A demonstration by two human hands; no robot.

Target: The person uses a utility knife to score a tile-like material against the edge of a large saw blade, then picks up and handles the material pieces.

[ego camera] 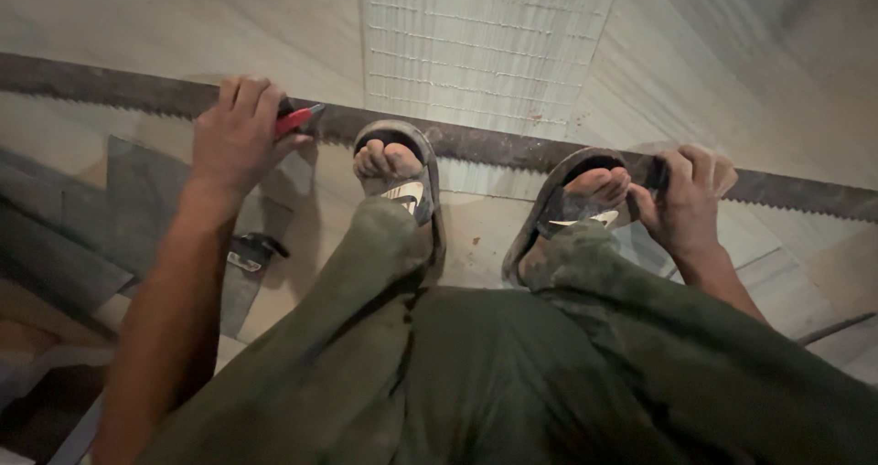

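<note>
The left hand (236, 136) closes on a red-handled tool (298, 117) at ten o'clock, the right hand (688, 198) pinches the long toothed saw blade (476, 143) at three o'clock; both sandals (402, 186) should press firmly.

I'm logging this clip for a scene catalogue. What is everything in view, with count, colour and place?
saw blade: one, dark and rusty, lying across the floor from left to right, teeth facing away, under both feet
red tool: one, red with a dark tip, in the left hand, over the blade
ridged panel: one, pale, top centre beyond the blade
dark slabs: several, grey, on the left
sandals: two, dark grey, pressing on the blade
trousers: olive green, bottom centre
left hand: closed around the red tool
right hand: gripping the blade beside the right foot
</note>
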